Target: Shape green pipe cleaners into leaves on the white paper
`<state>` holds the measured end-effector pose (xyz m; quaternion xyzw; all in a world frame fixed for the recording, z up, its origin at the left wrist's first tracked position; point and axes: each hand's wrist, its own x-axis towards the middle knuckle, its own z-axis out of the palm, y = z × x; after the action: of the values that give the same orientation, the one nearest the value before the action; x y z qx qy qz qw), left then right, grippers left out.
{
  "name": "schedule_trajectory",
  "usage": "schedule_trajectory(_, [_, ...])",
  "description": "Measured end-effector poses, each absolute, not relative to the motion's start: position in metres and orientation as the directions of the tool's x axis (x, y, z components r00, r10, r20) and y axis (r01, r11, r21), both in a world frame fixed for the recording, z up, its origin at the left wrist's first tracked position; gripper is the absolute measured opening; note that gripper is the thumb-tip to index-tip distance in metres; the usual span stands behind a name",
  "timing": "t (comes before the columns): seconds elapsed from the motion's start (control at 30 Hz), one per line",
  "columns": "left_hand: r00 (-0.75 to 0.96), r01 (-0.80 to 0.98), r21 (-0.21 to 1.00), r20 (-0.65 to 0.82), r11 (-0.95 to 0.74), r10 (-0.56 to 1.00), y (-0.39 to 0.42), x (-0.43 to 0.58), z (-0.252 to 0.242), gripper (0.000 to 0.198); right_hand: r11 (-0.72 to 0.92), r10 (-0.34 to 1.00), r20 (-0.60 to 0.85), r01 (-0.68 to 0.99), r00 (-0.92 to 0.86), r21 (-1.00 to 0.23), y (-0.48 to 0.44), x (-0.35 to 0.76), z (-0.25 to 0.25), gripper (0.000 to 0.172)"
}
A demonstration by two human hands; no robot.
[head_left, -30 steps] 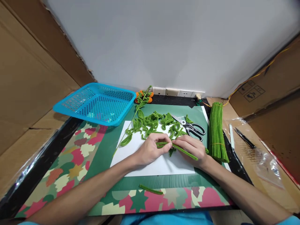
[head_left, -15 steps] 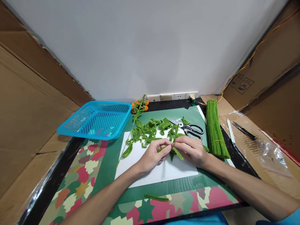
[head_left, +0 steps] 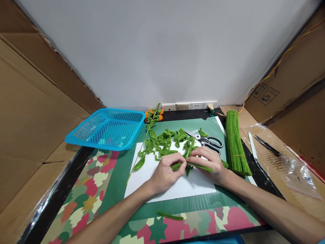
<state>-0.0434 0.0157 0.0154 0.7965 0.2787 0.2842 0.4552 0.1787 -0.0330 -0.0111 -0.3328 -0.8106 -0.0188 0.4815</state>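
Although green pieces crowd the table [head_left: 175, 115], my eye goes to the fuzzy green strip [head_left: 201, 166] held between two hands above the white sheet [head_left: 177, 190]. The left hand [head_left: 166, 171] pinches with thumb and forefinger, and the right hand [head_left: 208, 161] pinches just beside it, so the fingertips all but meet; one length runs out under the right fingers, another shows inside the left hand's curl. Whether these are one strip or two, I cannot tell. The step in hand looks to me like bending or twisting at that pinch, and the next move, I judge, calls for one steady grip and a small, careful turn from the other. The forearms slant inward from the near corners, the left hand thumb side up, the right with its back mostly up. Curled green pieces [head_left: 161, 139] lie just beyond, toward the far edge, with scissors [head_left: 212, 139] to their right; a thick green bundle [head_left: 237, 144] lies by the right edge, and a short loose strip [head_left: 170, 216] near the front edge.
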Motion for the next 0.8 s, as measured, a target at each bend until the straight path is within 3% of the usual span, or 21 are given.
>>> schedule_trajectory(0.2, [0.744, 0.136, 0.604, 0.462, -0.785, 0.483, 0.015, -0.049, 0.006, 0.02, 0.797, 0.519, 0.809, 0.499, -0.278, -0.34, -0.035, 0.175, -0.01, 0.019])
schedule_trajectory(0.33, [0.79, 0.09, 0.309, 0.557, -0.947, 0.257, 0.018, -0.052, 0.009, 0.023, 0.796, 0.552, 0.792, 0.446, -0.26, -0.409, -0.038, 0.17, -0.006, 0.016])
schedule_trajectory(0.4, [0.796, 0.08, 0.162, 0.584, -0.984, 0.161, 0.02, -0.052, 0.012, 0.022, 0.769, 0.619, 0.741, 0.391, -0.259, -0.506, -0.04, 0.169, -0.002, 0.014])
schedule_trajectory(0.53, [0.74, 0.044, -0.028, 0.672, -0.999, 0.013, 0.024, -0.05, 0.013, 0.025, 0.573, 0.819, 0.508, 0.321, -0.267, -0.754, -0.045, 0.167, 0.013, 0.012])
schedule_trajectory(0.7, [0.736, 0.074, -0.199, 0.672, -0.977, -0.081, 0.023, -0.047, 0.013, 0.022, 0.258, 0.957, 0.223, 0.189, -0.185, -0.948, -0.05, 0.164, 0.021, 0.03])
schedule_trajectory(0.8, [0.743, 0.119, -0.148, 0.669, -0.982, -0.011, 0.02, -0.045, 0.012, 0.021, 0.018, 0.982, 0.015, 0.017, -0.186, -1.0, -0.05, 0.161, 0.016, 0.031])
